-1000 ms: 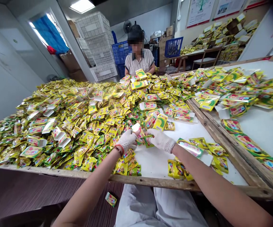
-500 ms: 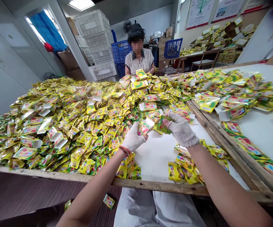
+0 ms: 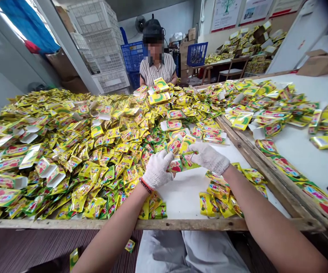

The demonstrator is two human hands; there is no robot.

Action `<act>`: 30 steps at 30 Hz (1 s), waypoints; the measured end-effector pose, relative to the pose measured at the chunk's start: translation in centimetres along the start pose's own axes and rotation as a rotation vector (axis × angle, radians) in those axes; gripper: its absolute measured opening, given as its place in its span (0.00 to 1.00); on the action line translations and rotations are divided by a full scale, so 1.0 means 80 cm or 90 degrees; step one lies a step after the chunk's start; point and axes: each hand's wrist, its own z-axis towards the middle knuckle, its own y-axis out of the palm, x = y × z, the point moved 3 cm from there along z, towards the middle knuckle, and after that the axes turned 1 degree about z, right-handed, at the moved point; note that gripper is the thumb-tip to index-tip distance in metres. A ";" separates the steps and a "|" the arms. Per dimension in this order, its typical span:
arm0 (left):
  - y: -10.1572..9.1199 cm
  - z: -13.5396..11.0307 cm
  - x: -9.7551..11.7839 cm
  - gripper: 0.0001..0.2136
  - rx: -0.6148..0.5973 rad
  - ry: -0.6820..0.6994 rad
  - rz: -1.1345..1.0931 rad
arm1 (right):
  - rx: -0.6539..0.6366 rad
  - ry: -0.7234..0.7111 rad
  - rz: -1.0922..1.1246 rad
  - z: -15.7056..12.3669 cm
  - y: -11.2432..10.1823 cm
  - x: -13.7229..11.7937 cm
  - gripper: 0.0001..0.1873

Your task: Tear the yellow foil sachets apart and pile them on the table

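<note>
My left hand (image 3: 157, 169), in a white glove, is closed around a small yellow-and-red carton (image 3: 175, 165) held just above the white table (image 3: 186, 193). My right hand (image 3: 208, 157), also gloved, pinches green-and-yellow sachets (image 3: 189, 161) against the carton's open end. The two hands meet over the bare patch of table. A huge heap of yellow sachets (image 3: 67, 148) lies to the left of the hands. A small pile of sachets (image 3: 221, 197) sits under my right forearm.
Flat and folded cartons (image 3: 171, 125) lie beyond the hands. A person in a striped shirt (image 3: 156, 70) sits at the far end. A wooden rail (image 3: 255, 155) separates a second table (image 3: 303, 148) strewn with cartons. Crates (image 3: 101, 49) stand behind. Sachets lie on the floor (image 3: 130, 245).
Both hands, raised half a second ago, have come back down toward the table with carton and sachets. The camera has shifted, so the scene sits further left.
</note>
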 end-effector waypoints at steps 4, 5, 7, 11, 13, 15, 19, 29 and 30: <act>0.007 -0.001 0.004 0.20 0.018 -0.043 -0.046 | 0.064 0.037 -0.107 -0.004 0.017 -0.017 0.12; 0.008 -0.002 0.003 0.20 0.030 -0.061 -0.054 | 0.065 0.024 -0.132 -0.005 0.022 -0.023 0.13; 0.008 -0.003 0.001 0.21 0.046 -0.092 -0.043 | 0.035 -0.024 -0.153 -0.006 0.030 -0.030 0.14; 0.002 -0.006 0.003 0.23 0.023 -0.101 0.037 | -0.068 -0.064 -0.114 -0.005 0.028 -0.021 0.14; 0.001 -0.006 0.006 0.24 0.009 -0.082 0.051 | -0.094 -0.046 -0.118 -0.004 0.024 -0.016 0.12; 0.003 -0.005 0.008 0.24 0.002 -0.053 0.040 | -0.081 -0.018 -0.143 -0.003 0.022 -0.017 0.09; 0.006 -0.003 0.004 0.24 0.028 -0.064 -0.005 | 0.026 0.098 -0.005 0.000 0.021 -0.023 0.11; 0.006 -0.009 -0.004 0.25 0.049 -0.105 -0.045 | -0.225 0.196 0.400 -0.025 0.042 -0.028 0.10; 0.007 -0.010 -0.003 0.25 0.036 -0.096 -0.038 | -0.255 0.197 0.426 -0.028 0.047 -0.028 0.10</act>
